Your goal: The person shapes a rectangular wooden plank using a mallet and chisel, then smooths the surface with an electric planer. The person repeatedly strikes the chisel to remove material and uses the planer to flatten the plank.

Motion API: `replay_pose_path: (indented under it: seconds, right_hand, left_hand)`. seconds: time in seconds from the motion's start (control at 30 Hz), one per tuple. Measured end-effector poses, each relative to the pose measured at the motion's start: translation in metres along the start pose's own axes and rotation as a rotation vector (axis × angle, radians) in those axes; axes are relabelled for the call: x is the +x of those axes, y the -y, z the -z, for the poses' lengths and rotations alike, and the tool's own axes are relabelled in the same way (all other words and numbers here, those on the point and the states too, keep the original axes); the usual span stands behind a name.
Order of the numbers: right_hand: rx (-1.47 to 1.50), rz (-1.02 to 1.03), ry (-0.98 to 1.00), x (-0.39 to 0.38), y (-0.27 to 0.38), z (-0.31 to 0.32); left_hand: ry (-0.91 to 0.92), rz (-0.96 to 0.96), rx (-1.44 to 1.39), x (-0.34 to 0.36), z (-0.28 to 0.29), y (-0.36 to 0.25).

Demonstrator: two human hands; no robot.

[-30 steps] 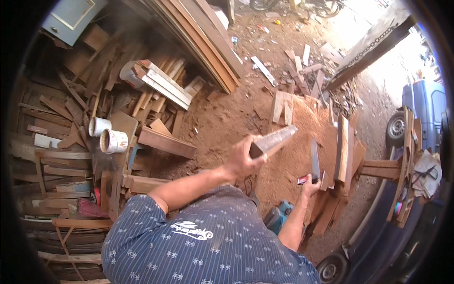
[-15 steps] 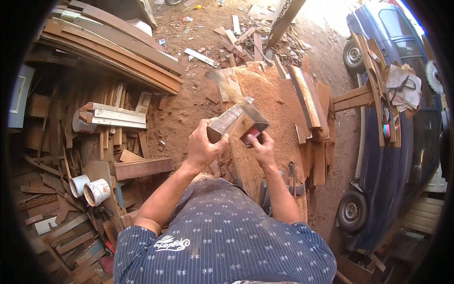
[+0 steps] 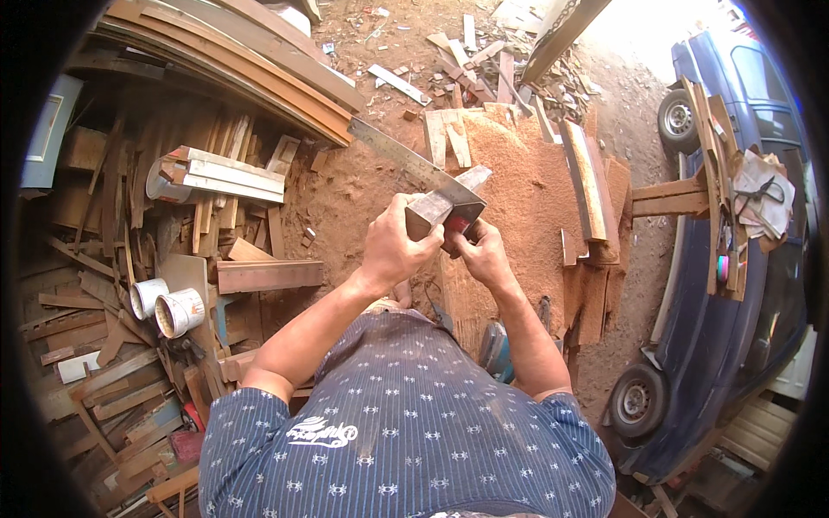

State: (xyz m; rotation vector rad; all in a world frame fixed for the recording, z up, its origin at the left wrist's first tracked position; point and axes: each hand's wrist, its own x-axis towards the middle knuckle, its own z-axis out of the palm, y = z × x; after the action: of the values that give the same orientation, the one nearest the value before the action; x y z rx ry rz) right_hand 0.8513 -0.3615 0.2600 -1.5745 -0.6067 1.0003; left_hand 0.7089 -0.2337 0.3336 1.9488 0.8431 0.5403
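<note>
My left hand (image 3: 387, 246) is closed around the near end of a short squared wood block (image 3: 429, 206), fingers along its left side and thumb on the near face. In my right hand (image 3: 485, 257) is the dark and red stock of a try square (image 3: 401, 160). Its long metal blade crosses over the top of the block and points away to the far left. The stock sits close against the block's right side; my fingers partly hide it, so I cannot tell whether it touches all along.
Sawdust (image 3: 518, 198) covers the board surface beyond my hands. A thick timber piece (image 3: 585, 186) lies on its right side. Stacked planks (image 3: 250, 65) and wood offcuts fill the left, near two white buckets (image 3: 180, 312). A blue vehicle (image 3: 721, 345) stands at the right.
The try square, blurred and tilted before, has swung so its blade lies across the block. My right hand has come closer to my left. The view has shifted slightly.
</note>
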Motion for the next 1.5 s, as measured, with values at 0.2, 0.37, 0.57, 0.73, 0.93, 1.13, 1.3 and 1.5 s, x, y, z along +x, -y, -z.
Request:
replay_pose_path:
  seconds: [0.2, 0.37, 0.57, 0.73, 0.93, 1.13, 1.3, 1.5]
  right_hand:
    - [-0.037, -0.019, 0.030, 0.004, -0.001, 0.001]
    - [0.105, 0.074, 0.000, 0.020, -0.017, 0.009]
    - [0.115, -0.154, -0.213, 0.112, -0.121, 0.093]
    - [0.006, -0.228, -0.160, 0.174, -0.194, 0.138]
    - [-0.121, -0.348, -0.053, 0.186, -0.197, 0.122]
    - [-0.076, -0.257, -0.179, 0.176, -0.182, 0.100]
    - [-0.237, -0.433, -0.577, 0.127, -0.212, 0.142]
    - [0.765, -0.710, 0.082, 0.016, -0.055, 0.076]
  left_hand:
    - [-0.039, -0.023, -0.015, 0.001, -0.004, 0.008]
    - [-0.030, 0.000, -0.015, 0.006, 0.000, 0.005]
    - [-0.024, 0.001, 0.016, 0.004, 0.001, 0.014]
    - [0.010, -0.028, -0.034, 0.010, 0.002, 0.018]
    - [0.021, 0.053, -0.044, 0.005, 0.009, 0.018]
    - [-0.034, 0.009, 0.013, -0.004, 0.014, 0.023]
    - [0.193, -0.116, 0.096, -0.006, -0.016, 0.001]
    - [0.505, -0.473, 0.051, -0.050, -0.057, -0.025]
